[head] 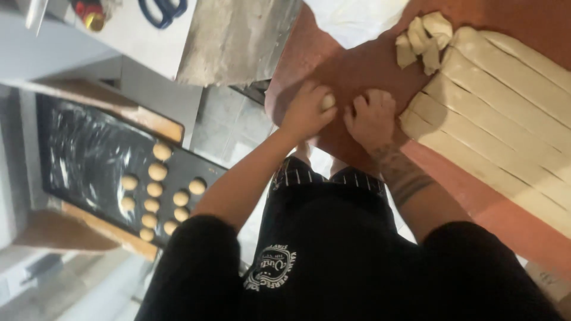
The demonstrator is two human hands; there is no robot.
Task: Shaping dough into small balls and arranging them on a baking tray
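Left hand [306, 113]: cupped over dough ball [328, 101] on brown table [351, 65].
Right hand [373, 119]: curled palm-down; contents not visible.
Dough strips [505, 113]: right of hands.
Tray [83, 160]: left, holds balls [156, 189].

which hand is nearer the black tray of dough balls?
Left. The left hand cups a dough ball on the brown table, on the side toward the black tray. The right hand lies beyond it, beside the cut dough strips.
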